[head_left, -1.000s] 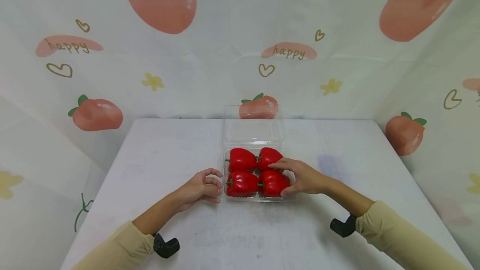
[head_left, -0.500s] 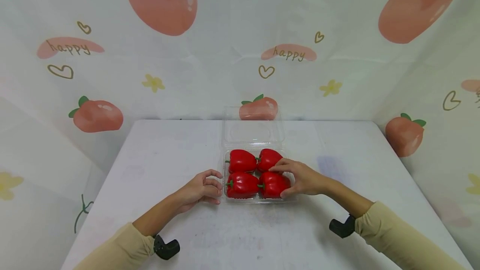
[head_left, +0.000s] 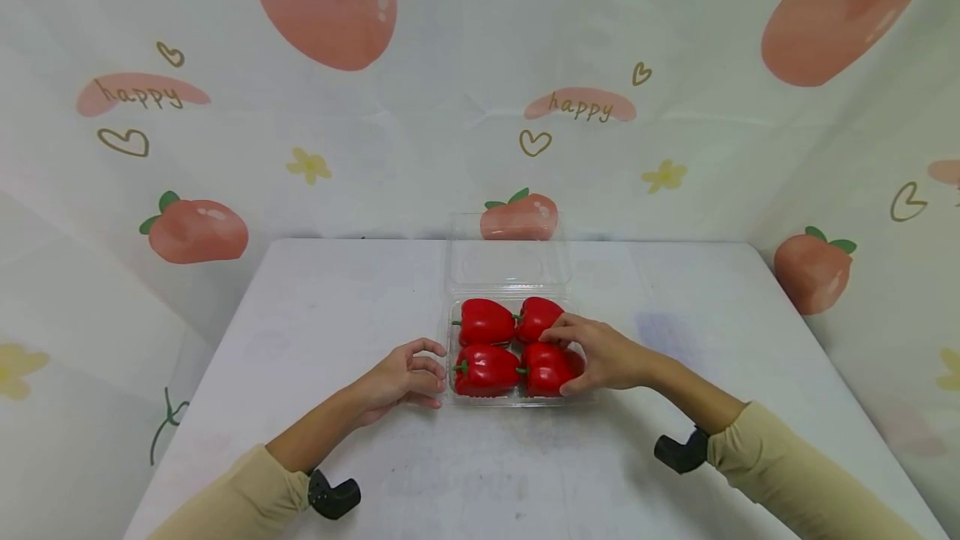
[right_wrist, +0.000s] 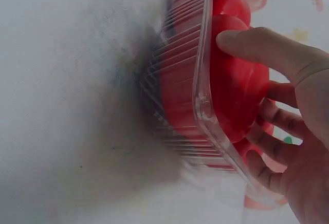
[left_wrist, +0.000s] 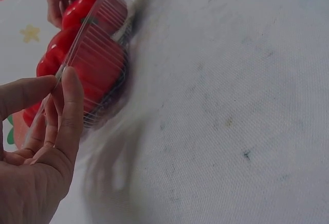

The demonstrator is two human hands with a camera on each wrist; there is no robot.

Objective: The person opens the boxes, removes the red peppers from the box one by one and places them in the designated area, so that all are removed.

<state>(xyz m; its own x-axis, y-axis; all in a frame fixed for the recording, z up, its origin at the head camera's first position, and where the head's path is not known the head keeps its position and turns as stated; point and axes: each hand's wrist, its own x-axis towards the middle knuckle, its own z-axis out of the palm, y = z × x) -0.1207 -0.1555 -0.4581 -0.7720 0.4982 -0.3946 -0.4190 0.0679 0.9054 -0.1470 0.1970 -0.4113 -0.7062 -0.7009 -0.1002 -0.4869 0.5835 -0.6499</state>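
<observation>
A clear plastic clamshell box (head_left: 510,403) holds several glossy red bell peppers with green stems, its lid (head_left: 510,261) standing open at the back. My right hand (head_left: 611,357) grips the front right bell pepper (head_left: 546,369), thumb on its near side and fingers around its far side. In the right wrist view, that bell pepper (right_wrist: 236,85) sits within the box's corner. My left hand (head_left: 401,377) is beside the box's left rim, thumb and index finger spread apart. In the left wrist view, its fingertips (left_wrist: 73,80) overlap the rim.
The white table (head_left: 360,282) extends around the box. Behind it hangs a pale cloth (head_left: 420,107) printed with fruit, hearts and flowers. A black wrist camera (head_left: 335,497) is on the left forearm, another black wrist camera (head_left: 681,451) on the right.
The front right bell pepper and my right fingers have shifted very slightly. My left hand and the box stay almost where they were.
</observation>
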